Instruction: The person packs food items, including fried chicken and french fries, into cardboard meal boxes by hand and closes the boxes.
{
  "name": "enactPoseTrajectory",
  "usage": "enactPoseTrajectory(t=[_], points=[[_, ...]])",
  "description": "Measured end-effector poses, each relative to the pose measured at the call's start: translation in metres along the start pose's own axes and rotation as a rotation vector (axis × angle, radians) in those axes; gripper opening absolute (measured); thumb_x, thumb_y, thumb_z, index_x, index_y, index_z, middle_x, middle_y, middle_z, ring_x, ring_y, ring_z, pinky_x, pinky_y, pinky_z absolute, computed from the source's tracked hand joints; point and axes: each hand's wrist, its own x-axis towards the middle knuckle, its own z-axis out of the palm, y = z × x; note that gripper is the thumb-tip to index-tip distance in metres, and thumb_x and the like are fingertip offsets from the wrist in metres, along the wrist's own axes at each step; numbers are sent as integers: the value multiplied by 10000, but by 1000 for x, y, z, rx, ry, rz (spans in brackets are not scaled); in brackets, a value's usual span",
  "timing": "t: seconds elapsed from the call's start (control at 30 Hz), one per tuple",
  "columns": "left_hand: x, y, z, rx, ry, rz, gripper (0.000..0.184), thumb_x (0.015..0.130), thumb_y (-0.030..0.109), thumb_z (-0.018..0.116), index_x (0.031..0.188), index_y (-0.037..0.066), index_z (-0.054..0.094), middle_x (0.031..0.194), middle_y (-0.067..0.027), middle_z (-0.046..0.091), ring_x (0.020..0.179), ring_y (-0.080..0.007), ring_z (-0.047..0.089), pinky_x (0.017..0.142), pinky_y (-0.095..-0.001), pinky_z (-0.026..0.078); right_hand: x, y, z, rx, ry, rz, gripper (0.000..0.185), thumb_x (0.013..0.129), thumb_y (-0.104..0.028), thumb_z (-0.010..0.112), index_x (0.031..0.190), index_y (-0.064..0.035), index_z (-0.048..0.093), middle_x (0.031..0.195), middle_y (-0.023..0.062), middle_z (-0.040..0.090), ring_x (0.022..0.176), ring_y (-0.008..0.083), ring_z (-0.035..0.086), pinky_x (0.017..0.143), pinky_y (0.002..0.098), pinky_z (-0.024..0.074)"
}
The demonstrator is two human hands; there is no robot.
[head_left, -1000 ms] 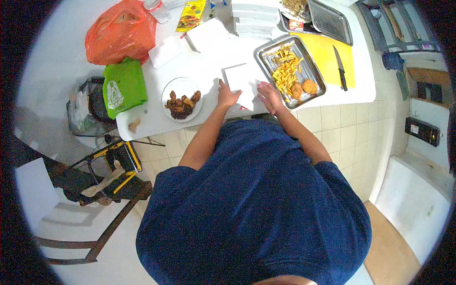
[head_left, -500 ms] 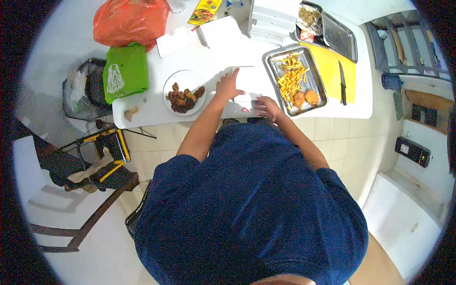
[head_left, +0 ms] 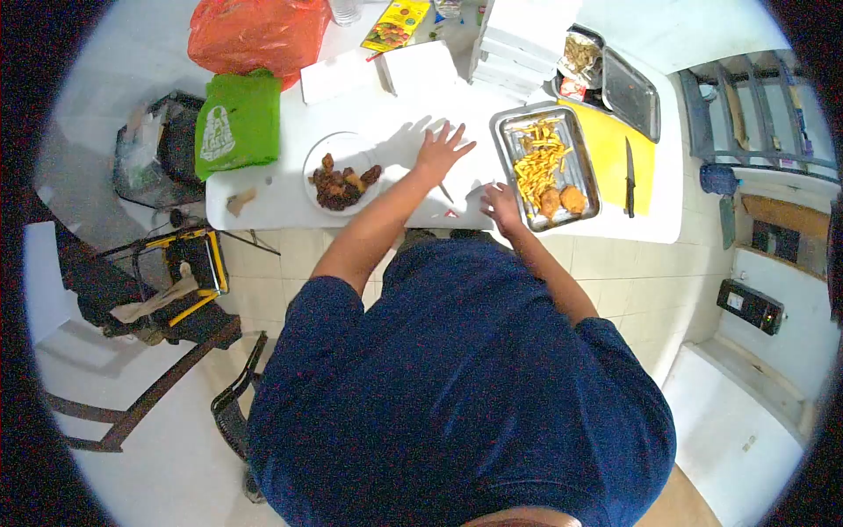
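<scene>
My left hand (head_left: 443, 155) is stretched over the white tabletop with its fingers spread, above a white cardboard piece (head_left: 458, 189) that has a small red mark near the front edge. Whether the palm touches that piece I cannot tell. My right hand (head_left: 501, 211) is at the piece's right side, fingers apart, close to the metal tray (head_left: 580, 162). In the tray lie fries (head_left: 542, 158) and two breaded pieces (head_left: 562, 202). To the left of my left forearm sits a white plate (head_left: 351, 145) with dark browned meat pieces (head_left: 338, 189).
A stack of white boxes (head_left: 522, 53) stands at the back, beside an open white box (head_left: 421, 70) and a yellow packet (head_left: 395, 25). A knife (head_left: 630, 180) lies on the yellow board (head_left: 606, 145) at right. Red (head_left: 259, 39) and green bags (head_left: 235, 132) occupy the left.
My left hand has reached farther out and its fingers have spread wider. My right hand has shifted slightly toward the tray. The view has moved a little.
</scene>
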Motion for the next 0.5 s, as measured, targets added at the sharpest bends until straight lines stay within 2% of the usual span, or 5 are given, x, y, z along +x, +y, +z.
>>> enactPoseTrajectory(t=[0.03, 0.17, 0.2, 0.4, 0.5], points=[[6, -6, -2, 50, -23, 52, 716, 818, 80, 575, 1442, 280, 286, 1531, -66, 209, 1388, -354, 219, 1005, -598, 320, 0, 0, -1, 2, -14, -7, 714, 870, -274, 635, 1390, -9, 224, 1256, 164, 462, 1101, 296, 518, 836, 432, 485], [12, -9, -25, 18, -205, 157, 986, 636, 66, 773, 1447, 309, 266, 1538, -18, 197, 1401, -307, 209, 1077, -566, 264, 8, 12, -3, -222, -6, -35, 630, 866, -248, 634, 1341, -11, 295, 1142, 155, 546, 1018, 244, 567, 792, 389, 504], [13, -8, -20, 3, -177, 165, 1110, 523, 92, 850, 1447, 285, 266, 1529, -47, 214, 1397, -310, 217, 1096, -551, 244, 12, 16, -5, -245, -54, -14, 597, 867, -239, 628, 1322, -6, 320, 1112, 151, 562, 989, 237, 580, 777, 377, 510], [11, -2, -8, -82, -154, 135, 1101, 512, 351, 845, 1434, 132, 285, 1447, -199, 292, 1341, -354, 297, 1063, -547, 285, 29, 44, -26, -471, -266, 74, 387, 870, -203, 612, 1164, 23, 505, 932, 116, 638, 799, 188, 632, 711, 319, 535], [12, 10, -5, -245, -141, -102, 1119, 499, 459, 799, 1421, 77, 293, 1366, -221, 360, 1269, -388, 361, 1026, -547, 322, 30, 46, -31, -347, -218, 63, 434, 851, -151, 631, 1221, 25, 486, 954, 110, 637, 818, 192, 631, 711, 323, 534]])
